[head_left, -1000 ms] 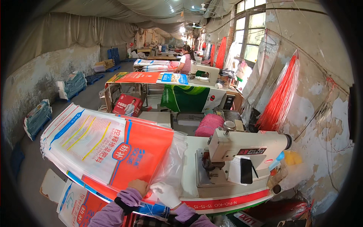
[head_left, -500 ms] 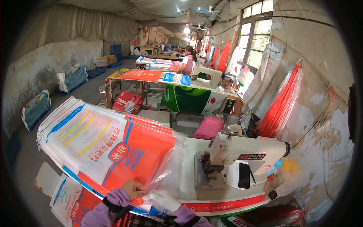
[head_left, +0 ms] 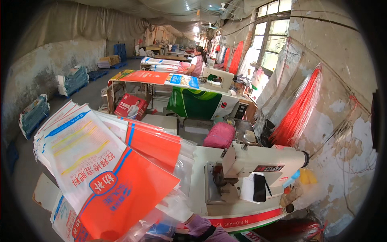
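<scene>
A printed white-and-orange plastic bag (head_left: 133,189) lies askew over a stack of similar bags (head_left: 155,143), its near end toward me. My left hand (head_left: 109,235) shows only as fingertips at the lower edge, closed on that near end; the rest of it is out of frame. My right hand (head_left: 176,207), in a white glove, is closed at the bag's near right corner, beside clear liner film (head_left: 139,230). Its fingers are partly covered by the film. To the right stands a cream sewing machine (head_left: 262,161) on its white table (head_left: 201,169).
A black phone (head_left: 259,188) and paper rest against the machine. Behind it sit a pink thread bundle (head_left: 219,135) and another sewing table with a green bag (head_left: 193,103). Red strands (head_left: 296,109) hang on the right wall. A person (head_left: 197,62) works farther back.
The top bag has turned and slid toward me, off the stack's line. My left hand has moved down and left to the frame's edge. My right arm has shifted slightly.
</scene>
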Tool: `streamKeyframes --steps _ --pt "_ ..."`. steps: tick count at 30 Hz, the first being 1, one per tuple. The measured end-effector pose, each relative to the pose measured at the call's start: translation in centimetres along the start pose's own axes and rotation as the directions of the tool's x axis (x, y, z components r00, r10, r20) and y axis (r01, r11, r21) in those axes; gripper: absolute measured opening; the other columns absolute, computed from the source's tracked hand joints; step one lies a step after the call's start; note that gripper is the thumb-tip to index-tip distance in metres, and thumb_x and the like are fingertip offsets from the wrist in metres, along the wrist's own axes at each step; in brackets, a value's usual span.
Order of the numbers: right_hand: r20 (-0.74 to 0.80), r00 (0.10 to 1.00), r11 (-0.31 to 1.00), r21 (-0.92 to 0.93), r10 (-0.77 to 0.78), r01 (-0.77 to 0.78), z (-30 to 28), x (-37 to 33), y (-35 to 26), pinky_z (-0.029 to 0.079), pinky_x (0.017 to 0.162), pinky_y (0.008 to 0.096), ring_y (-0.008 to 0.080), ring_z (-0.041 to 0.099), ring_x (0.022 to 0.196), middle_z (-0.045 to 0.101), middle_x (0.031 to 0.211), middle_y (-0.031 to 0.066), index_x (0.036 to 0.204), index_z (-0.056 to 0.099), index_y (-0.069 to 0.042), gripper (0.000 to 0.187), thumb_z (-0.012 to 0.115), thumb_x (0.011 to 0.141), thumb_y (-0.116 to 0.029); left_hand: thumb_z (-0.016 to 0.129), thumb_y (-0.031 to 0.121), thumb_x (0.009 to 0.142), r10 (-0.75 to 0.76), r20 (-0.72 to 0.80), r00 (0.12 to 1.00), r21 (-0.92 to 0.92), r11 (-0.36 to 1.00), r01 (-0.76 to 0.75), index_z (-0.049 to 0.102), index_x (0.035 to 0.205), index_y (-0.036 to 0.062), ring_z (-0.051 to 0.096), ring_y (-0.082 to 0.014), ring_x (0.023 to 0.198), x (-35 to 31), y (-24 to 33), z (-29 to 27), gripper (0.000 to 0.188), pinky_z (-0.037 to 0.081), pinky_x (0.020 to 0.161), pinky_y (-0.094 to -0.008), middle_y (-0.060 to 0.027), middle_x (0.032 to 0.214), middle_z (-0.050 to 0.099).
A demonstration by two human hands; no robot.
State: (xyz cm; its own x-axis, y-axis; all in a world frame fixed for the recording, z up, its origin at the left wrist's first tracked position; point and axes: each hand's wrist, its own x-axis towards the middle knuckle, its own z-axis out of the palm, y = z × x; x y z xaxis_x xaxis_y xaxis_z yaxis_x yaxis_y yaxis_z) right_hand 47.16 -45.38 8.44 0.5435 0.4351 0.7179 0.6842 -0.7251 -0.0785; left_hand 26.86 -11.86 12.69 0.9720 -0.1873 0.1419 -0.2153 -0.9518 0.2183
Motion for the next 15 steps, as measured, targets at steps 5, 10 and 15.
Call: streamKeyframes --steps 5,10,15 --pt "0.118 0.649 0.464 0.605 0.751 -0.647 -0.2 -1.7 1.7 0.046 0.081 0.0295 0.0186 0.059 0.093 0.062 0.100 0.0077 0.103 0.064 -0.004 0.024 0.067 0.082 -0.015 0.064 0.010 0.077 -0.079 -0.256 0.963 -0.164 0.986 0.038 0.064 0.075 0.0075 0.059 -0.0322 0.058 0.5 1.7 -0.3 0.004 0.047 0.053 -0.0395 -0.0136 0.067 0.060" --pt "-0.136 0.617 0.561 0.597 0.775 -0.573 -0.3 -1.8 1.3 0.043 0.087 0.0307 0.0184 0.054 0.103 0.057 0.110 0.0065 0.112 0.058 -0.004 0.036 0.070 0.080 -0.016 0.061 0.008 0.080 -0.118 -0.350 0.929 -0.223 0.974 0.040 0.057 0.075 0.0021 0.053 -0.0359 0.061 1.1 2.3 0.1 0.009 0.043 0.055 -0.0425 -0.0154 0.068 0.054" --pt "-0.583 0.586 0.779 0.139 0.564 -0.611 -5.3 3.4 -1.0 0.044 0.089 0.0361 0.0259 0.053 0.111 0.059 0.112 0.0086 0.114 0.058 -0.007 0.039 0.068 0.076 -0.010 0.061 0.008 0.084 -0.188 -0.383 0.904 -0.301 0.951 0.070 0.051 0.075 0.0010 0.049 -0.0355 0.059 1.2 1.7 1.0 0.015 0.040 0.054 -0.0429 -0.0161 0.068 0.050"
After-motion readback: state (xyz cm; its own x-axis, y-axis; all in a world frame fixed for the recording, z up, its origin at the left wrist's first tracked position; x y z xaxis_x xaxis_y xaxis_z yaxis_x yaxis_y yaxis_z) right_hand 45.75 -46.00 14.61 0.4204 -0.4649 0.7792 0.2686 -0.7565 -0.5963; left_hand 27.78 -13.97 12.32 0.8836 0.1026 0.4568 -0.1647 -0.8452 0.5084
